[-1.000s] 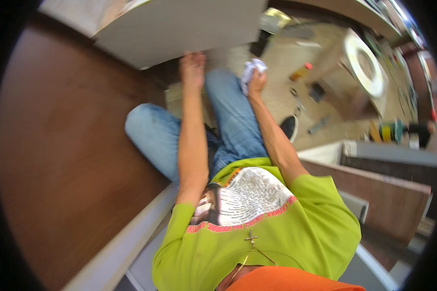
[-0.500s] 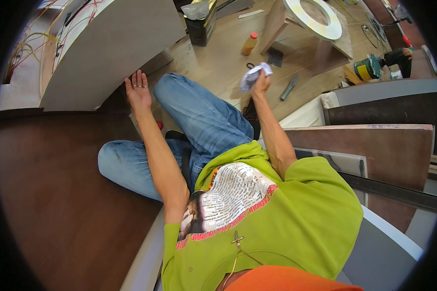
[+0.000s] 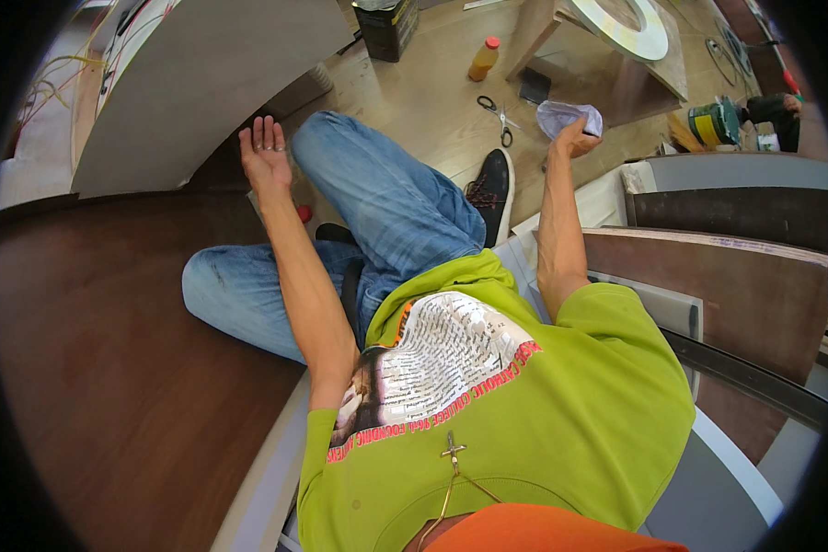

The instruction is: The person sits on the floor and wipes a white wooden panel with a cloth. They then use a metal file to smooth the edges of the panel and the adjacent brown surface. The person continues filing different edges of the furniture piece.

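My right hand (image 3: 577,140) is closed around a crumpled whitish rag (image 3: 557,117), held above the floor to the right. Near it on the floor lie black-handled scissors (image 3: 503,118) and a dark flat piece (image 3: 534,86). Palm up, with fingers stretched out, my left hand (image 3: 266,166) holds nothing. It is beside the lower edge of a large curved grey panel (image 3: 198,87); whether the fingertips touch that edge, I cannot tell.
An orange-filled bottle (image 3: 483,61) stands on the floor near a dark tin (image 3: 388,32). A white ring (image 3: 649,37) rests on a wooden stand (image 3: 661,83). Brown boards (image 3: 708,276) lie at right; a green tub (image 3: 714,123) is beyond. Wires (image 3: 55,87) hang at upper left.
My right hand has moved to the right with the rag, uncovering the scissors. The grey-green tool on the floor is now mostly hidden behind that hand. My left hand stays by the panel.
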The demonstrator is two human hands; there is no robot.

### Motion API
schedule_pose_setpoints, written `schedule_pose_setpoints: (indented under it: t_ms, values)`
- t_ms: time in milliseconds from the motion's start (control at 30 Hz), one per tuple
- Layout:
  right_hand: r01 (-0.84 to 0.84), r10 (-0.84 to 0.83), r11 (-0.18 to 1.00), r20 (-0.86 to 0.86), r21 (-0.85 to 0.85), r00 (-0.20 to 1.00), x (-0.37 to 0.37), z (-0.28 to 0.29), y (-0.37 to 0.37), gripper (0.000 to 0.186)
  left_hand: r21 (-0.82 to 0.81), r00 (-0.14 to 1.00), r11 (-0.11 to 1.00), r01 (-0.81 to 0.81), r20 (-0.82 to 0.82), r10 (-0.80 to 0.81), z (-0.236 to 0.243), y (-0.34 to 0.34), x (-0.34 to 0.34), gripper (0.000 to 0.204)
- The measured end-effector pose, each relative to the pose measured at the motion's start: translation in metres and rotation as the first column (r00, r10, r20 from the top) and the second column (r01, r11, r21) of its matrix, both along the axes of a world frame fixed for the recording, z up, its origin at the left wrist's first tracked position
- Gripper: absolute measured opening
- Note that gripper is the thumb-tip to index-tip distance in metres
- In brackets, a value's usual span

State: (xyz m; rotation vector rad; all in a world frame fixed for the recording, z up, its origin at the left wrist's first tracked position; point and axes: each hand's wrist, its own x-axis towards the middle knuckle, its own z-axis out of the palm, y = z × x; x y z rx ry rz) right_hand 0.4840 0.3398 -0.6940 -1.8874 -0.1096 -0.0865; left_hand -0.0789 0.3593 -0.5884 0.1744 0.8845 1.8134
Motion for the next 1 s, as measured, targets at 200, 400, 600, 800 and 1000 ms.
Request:
schedule_pose_setpoints:
  t_ms: [200,400,600,800,1000]
  values:
    - [-0.332,0.332,0.943,-0.012,-0.004,0.943,-0.022,-0.028,0.016,0.054,-0.025,0.999,1.0,0.006,-0.034,-0.007,0.0,-0.002,-0.004,0.042]
    - [-0.638,0.64,0.768,-0.027,0.052,0.768,-0.061,-0.059,0.016,0.041,-0.087,0.999,0.996,0.006,-0.052,-0.01,0.008,-0.006,0.009,0.045]
    - [-0.786,0.781,0.618,-0.153,0.039,0.606,-0.122,-0.047,-0.03,0.026,-0.092,0.969,0.991,0.101,-0.215,-0.119,0.004,-0.02,0.036,0.045]
    - [-0.853,0.869,0.488,0.014,-0.187,0.494,-0.142,-0.041,-0.057,0.024,-0.117,0.913,0.987,0.11,-0.381,-0.147,0.007,-0.022,0.05,0.045]
    - [-0.804,0.851,0.492,-0.012,-0.335,0.525,-0.14,-0.035,-0.053,0.026,-0.127,0.827,0.971,0.204,-0.509,-0.24,0.027,-0.023,0.073,0.041]
